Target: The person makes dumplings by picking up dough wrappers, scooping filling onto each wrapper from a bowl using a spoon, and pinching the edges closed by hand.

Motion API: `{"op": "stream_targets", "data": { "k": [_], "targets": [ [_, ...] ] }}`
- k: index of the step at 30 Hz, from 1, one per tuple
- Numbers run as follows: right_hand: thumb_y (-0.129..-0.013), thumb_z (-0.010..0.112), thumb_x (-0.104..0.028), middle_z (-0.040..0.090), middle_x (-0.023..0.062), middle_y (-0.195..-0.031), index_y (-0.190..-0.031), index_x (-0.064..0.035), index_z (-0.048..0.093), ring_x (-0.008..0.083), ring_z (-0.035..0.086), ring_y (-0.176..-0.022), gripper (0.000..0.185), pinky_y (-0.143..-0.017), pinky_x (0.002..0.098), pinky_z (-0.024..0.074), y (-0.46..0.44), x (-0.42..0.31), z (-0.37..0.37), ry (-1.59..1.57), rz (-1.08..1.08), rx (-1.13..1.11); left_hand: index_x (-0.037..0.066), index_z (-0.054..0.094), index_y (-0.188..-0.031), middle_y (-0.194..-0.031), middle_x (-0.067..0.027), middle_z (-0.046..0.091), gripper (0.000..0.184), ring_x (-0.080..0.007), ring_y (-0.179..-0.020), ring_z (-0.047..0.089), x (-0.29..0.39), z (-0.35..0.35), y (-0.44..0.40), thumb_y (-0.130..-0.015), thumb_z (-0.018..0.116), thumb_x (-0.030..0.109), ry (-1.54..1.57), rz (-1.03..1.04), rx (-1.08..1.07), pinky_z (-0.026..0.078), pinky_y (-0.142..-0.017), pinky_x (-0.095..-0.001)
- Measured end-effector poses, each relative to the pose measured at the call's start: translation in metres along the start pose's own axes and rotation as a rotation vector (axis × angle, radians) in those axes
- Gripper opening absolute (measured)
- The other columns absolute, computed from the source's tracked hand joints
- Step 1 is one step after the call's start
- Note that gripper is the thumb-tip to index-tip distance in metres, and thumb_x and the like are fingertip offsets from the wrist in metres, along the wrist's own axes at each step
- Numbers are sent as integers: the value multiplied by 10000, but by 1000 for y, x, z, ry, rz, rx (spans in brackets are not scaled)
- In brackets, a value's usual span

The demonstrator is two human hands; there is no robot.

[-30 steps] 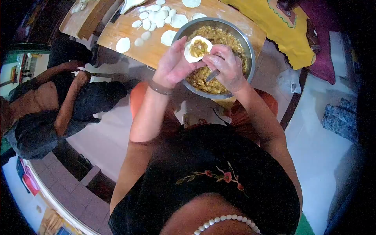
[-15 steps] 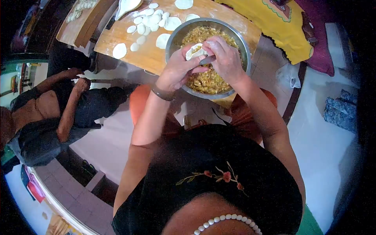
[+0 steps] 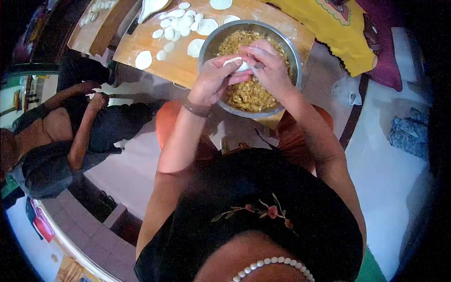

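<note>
Over a metal bowl (image 3: 297, 70) of chopped filling (image 3: 251, 96), my two hands meet around a folded white dumpling (image 3: 243, 66). My left hand (image 3: 217, 77) cradles it from the left, thumb on top. On the right, the fingers of my right hand (image 3: 270, 68) press the dough's edge, and a small part of a metal utensil (image 3: 258, 66) shows between them. The filling inside the dough is hidden. Left of the bowl, flat dough rounds (image 3: 143, 60) and several small dough pieces (image 3: 181, 23) lie on the floured wooden board (image 3: 127, 51).
A seated person (image 3: 61, 127) is at the left, near a second wooden board (image 3: 82, 35) with small white pieces. A yellow cloth (image 3: 329, 42) lies at the upper right, a plastic bag (image 3: 347, 91) below it. Dark blue fabric (image 3: 408, 134) lies at the far right.
The open wrapper with filling in my left hand has been folded over. My right hand has come in against its edge. The board and bowl have shifted slightly left in view.
</note>
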State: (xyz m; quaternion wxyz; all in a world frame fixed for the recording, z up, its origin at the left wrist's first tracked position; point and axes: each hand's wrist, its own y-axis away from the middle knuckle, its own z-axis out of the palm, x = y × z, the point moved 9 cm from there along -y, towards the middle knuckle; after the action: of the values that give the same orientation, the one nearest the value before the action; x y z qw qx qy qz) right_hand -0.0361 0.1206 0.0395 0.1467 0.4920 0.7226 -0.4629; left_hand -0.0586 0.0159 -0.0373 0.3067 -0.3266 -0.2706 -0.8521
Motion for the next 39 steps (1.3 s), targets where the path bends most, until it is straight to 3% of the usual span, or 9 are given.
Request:
{"op": "stream_targets", "data": {
  "k": [9, 15, 18, 21, 24, 27, 28, 34, 39],
  "targets": [
    [-741, 570, 56, 548, 135, -952, -852, 27, 591, 282, 589, -858, 117, -742, 330, 481, -2, 0, 0, -85, 53, -39, -17, 382, -1340, -1173, -114, 578, 495, -180, -983, 618, 5, 4, -1, -880, 563, 17, -88, 45, -91, 553, -828, -284],
    [-749, 644, 4, 582, 127, -909, -849, 8, 583, 293, 612, -778, 116, -664, 333, 491, -5, -27, -10, 53, -159, 10, 29, 372, -1365, -1181, -65, 564, 598, -132, -1023, 579, 11, 13, 5, -832, 643, 36, -170, 64, -100, 544, -828, -270],
    [-753, 654, -5, 590, 115, -896, -844, -3, 583, 282, 626, -736, 115, -601, 327, 496, -7, -37, -17, 107, -200, 39, -11, 328, -1368, -1085, -100, 603, 658, -178, -931, 634, 14, 19, 5, -805, 667, 25, -151, 115, -133, 546, -800, -266],
    [-757, 654, -7, 596, 106, -892, -846, -14, 582, 273, 633, -709, 114, -565, 326, 502, -7, -41, -23, 99, -252, 73, -17, 361, -1348, -1122, -108, 591, 630, -195, -979, 623, 13, 20, 5, -816, 682, 84, -236, 103, -162, 547, -798, -279],
    [-761, 655, -10, 598, 103, -893, -855, -25, 582, 271, 634, -708, 120, -563, 326, 508, -8, -46, -25, 172, -260, 40, -31, 386, -1324, -1169, -125, 570, 583, -235, -1021, 613, 20, 30, 13, -869, 639, 233, -232, 166, -238, 545, -807, -304],
    [-763, 653, -9, 594, 151, -926, -876, 0, 608, 295, 621, -795, 122, -643, 328, 503, -5, -45, -27, 221, -243, 24, -52, 384, -1314, -1191, -141, 559, 603, -283, -1028, 613, 16, 29, 9, -917, 536, 376, 14, 105, -246, 542, -827, -335],
    [-764, 652, -11, 594, 150, -924, -874, -1, 608, 296, 621, -794, 119, -640, 331, 503, -4, -45, -28, 233, -254, 28, -68, 399, -1297, -1204, -168, 550, 558, -316, -1026, 612, 15, 24, 7, -949, 469, 362, 28, 95, -210, 540, -840, -360],
    [-751, 668, -6, 593, 122, -893, -883, -17, 590, 288, 635, -728, 154, -568, 356, 510, -7, -43, -29, 239, -273, 64, -67, 452, -1259, -1209, -199, 543, 403, -321, -1043, 605, 22, 26, 11, -941, 480, 179, 1, 54, -210, 549, -834, -345],
    [-760, 659, -5, 585, 115, -883, -883, -14, 590, 284, 628, -716, 141, -559, 354, 504, -7, -45, -28, 248, -255, 17, -59, 469, -1248, -1179, -192, 564, 368, -308, -1033, 613, 19, 25, 9, -933, 505, 128, -8, 49, -207, 559, -812, -319]
  ]
}}
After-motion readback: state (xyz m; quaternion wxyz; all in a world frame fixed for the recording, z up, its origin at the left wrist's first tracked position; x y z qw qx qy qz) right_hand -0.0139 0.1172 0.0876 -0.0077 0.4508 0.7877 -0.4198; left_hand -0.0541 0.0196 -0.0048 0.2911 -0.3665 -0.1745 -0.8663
